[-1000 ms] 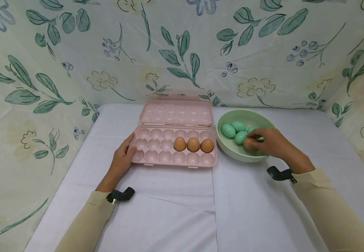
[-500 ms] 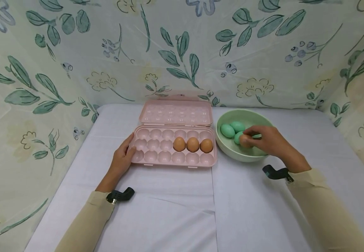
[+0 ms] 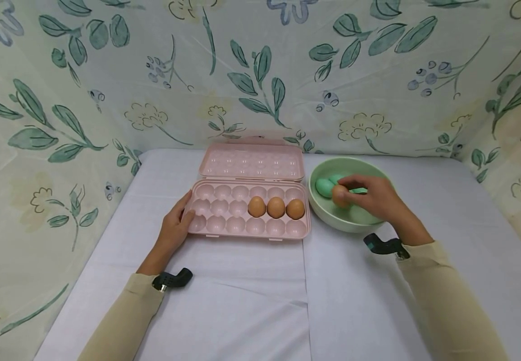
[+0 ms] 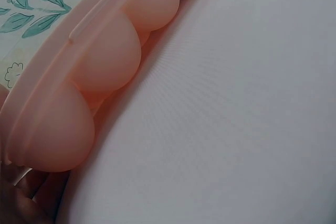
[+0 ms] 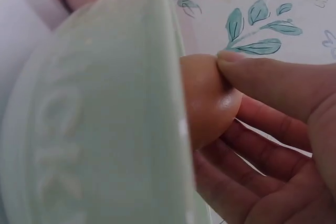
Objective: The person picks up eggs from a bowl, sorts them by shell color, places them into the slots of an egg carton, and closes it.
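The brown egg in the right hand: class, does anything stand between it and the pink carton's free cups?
Yes: the green bowl's left rim stands between the brown egg, pinched in the right hand, and the pink carton. Nothing else visible blocks the way.

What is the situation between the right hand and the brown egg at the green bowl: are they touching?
Touching. The right wrist view shows it: the thumb of the right hand lies against the brown egg with no gap.
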Available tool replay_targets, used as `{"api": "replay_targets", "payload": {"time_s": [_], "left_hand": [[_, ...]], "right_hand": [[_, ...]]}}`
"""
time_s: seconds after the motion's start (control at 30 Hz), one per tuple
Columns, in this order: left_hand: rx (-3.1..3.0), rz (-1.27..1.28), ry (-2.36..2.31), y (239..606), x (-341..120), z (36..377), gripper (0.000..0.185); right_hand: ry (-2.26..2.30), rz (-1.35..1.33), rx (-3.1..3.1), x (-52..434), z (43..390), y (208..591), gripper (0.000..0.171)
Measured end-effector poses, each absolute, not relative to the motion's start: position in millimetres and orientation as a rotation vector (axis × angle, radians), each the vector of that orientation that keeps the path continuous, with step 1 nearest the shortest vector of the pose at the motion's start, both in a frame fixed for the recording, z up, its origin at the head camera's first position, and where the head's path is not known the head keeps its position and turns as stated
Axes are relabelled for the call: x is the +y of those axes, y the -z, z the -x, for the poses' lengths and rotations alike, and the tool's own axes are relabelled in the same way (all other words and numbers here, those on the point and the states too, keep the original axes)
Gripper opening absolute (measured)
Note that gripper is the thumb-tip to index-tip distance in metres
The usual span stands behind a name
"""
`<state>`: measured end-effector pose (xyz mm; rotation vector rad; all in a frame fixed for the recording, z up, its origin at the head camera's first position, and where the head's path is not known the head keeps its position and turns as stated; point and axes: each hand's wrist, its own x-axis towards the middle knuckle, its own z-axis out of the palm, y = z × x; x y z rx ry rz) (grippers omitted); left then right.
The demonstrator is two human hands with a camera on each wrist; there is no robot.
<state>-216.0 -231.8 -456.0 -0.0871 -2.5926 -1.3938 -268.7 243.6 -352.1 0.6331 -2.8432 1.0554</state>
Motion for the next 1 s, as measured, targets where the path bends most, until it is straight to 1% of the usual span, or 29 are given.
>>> {"api": "replay_targets", "payload": {"time_s": [0.63,0.87,1.0], "left_hand": [[-2.604,0.086,1.381,457,-230,218,0.056],[-2.591,0.089,1.387,457,-230,217,0.057],[-2.586,0.095,1.389,457,-231,217,0.056]], "right_hand": [[-1.306,-0.573,-2.732,209,272,352,0.041],[-1.374,-0.663,-2.643,199,273,350,0.039],[-1.410,-0.672,-2.625,192,273,347,0.038]]}}
